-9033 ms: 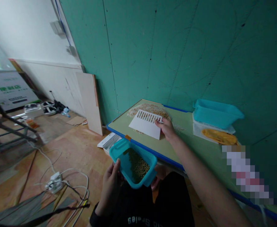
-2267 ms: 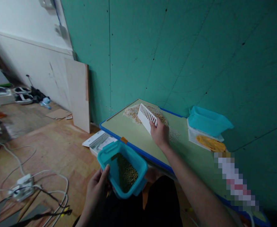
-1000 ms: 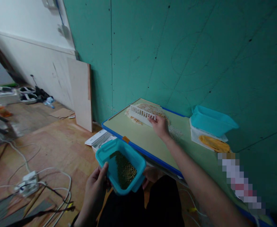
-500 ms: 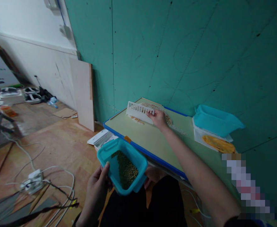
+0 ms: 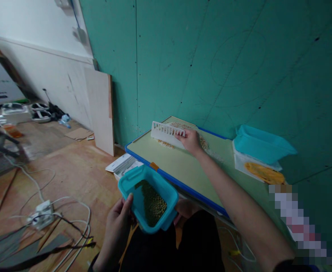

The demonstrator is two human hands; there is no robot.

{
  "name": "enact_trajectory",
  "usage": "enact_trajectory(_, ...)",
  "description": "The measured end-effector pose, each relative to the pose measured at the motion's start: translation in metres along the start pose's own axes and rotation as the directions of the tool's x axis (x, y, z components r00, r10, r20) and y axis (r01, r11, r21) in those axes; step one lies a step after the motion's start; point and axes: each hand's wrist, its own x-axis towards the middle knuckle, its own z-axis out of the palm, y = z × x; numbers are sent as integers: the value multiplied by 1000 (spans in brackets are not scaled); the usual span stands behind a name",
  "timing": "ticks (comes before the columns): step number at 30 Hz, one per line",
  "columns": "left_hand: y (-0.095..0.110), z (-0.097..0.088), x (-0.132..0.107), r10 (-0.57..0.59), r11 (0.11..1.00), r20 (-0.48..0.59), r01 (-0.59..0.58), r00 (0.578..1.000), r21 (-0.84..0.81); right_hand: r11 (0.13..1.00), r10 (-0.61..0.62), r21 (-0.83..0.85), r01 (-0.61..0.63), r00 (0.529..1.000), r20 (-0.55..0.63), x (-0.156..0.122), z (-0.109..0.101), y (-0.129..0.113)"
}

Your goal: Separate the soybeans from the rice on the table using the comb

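My left hand (image 5: 117, 223) grips a teal plastic tub (image 5: 148, 198) partly filled with green beans, held below the table's near edge. My right hand (image 5: 191, 140) reaches across the green table (image 5: 180, 170) and is closed on a white slotted scraper (image 5: 166, 133). The scraper stands on edge against a pile of mixed beans and grains (image 5: 190, 135) at the table's far left corner.
A second teal tub (image 5: 262, 145) sits on a white tray (image 5: 241, 162) with something yellow (image 5: 264, 173) at the table's right. The green wall rises just behind. Cables and a power strip (image 5: 41, 219) lie on the wooden floor; a board (image 5: 100, 107) leans on the wall.
The scraper went from lying flat to standing on edge and has slid left along the pile toward the table's left corner. The left hand keeps the tub at the table edge.
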Motion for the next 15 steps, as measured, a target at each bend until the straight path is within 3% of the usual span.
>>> enact_trajectory(8,6,4,-4,17,1000,5,-17,1000,21,999,-3,40,4,1000,-16,2,9,0)
enact_trajectory(15,1,0,0,6,1000,5,-6,1000,21,998,-28,61,26,999,39,-5,6,3)
